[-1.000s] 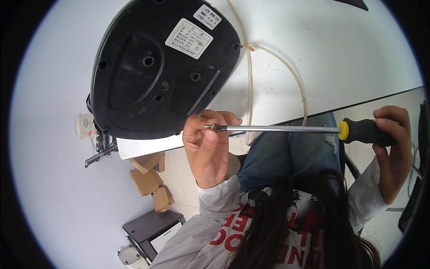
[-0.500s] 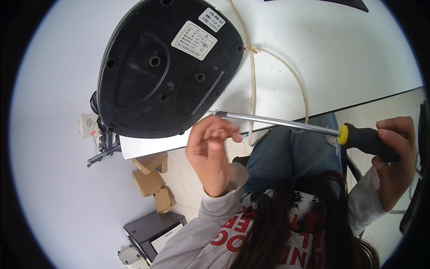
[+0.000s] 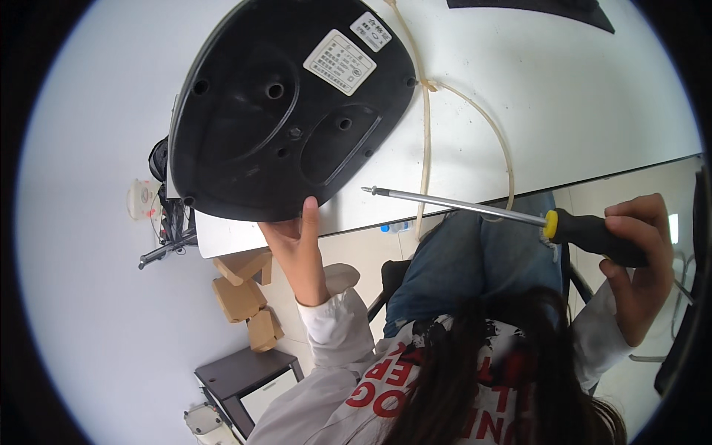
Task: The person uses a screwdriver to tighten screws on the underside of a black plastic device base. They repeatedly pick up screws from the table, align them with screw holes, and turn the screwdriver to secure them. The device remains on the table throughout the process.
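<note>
A black plastic appliance base [image 3: 245,163] lies on the white table with its underside up, showing screw holes and two white labels. My left hand [image 3: 293,248] grips its near edge, the thumb on top and the fingers hidden beneath. In my right hand [image 3: 644,248] is a screwdriver [image 3: 475,206] with a black and yellow handle, held around the handle's end. Its long shaft points left over the table's edge, apart from the base. A small silver piece at the tip, which looks like a screw [image 3: 367,190], is too small to be sure of.
A pale cable [image 3: 426,141] loops over the white table [image 3: 593,96] and hangs past its near edge. A dark flat piece [image 3: 541,9] lies at the far side. Cardboard boxes [image 3: 239,299] and a dark cabinet [image 3: 241,374] stand on the floor at left. My legs [image 3: 460,259] are below the table's edge.
My left hand has left the screwdriver's tip, moved left and taken hold of the base's near edge. The screwdriver has shifted slightly left with my right hand. The base sits a little further right in view.
</note>
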Demonstrator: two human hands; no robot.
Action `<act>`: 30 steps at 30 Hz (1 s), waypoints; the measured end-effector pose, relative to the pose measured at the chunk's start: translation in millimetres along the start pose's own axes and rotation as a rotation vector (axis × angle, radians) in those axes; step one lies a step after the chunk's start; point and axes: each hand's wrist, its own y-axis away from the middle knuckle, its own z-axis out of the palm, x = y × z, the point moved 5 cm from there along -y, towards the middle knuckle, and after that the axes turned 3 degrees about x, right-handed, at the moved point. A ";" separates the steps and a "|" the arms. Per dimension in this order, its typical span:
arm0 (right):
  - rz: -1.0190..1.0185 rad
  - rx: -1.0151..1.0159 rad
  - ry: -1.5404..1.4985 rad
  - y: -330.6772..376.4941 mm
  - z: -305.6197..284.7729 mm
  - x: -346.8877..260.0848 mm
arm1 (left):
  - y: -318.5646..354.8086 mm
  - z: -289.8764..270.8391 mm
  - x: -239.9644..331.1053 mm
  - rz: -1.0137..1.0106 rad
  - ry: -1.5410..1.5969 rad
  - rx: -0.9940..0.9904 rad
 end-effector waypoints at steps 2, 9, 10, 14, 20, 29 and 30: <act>-0.023 0.037 0.007 1.1 2.7 -0.8 | -3.3 3.5 2.1 0.065 0.028 0.035; -0.012 0.319 -0.152 3.5 -2.5 -12.6 | -14.3 13.0 14.4 0.042 0.247 0.191; -0.014 0.384 -0.191 7.2 -4.1 -11.0 | -18.5 13.0 17.8 0.020 0.318 0.195; 0.002 0.522 -0.118 8.8 -13.1 -25.7 | -48.1 8.5 37.5 0.025 0.571 0.199; -0.054 0.680 -0.042 -1.1 -6.2 -42.8 | -74.7 -1.5 65.0 0.074 0.596 0.207; -0.094 0.764 -0.096 -24.5 10.6 -65.3 | -92.4 -3.4 72.7 0.071 0.611 0.155; -0.092 0.754 -0.096 -27.0 11.7 -67.3 | -93.2 -3.9 72.2 0.066 0.611 0.155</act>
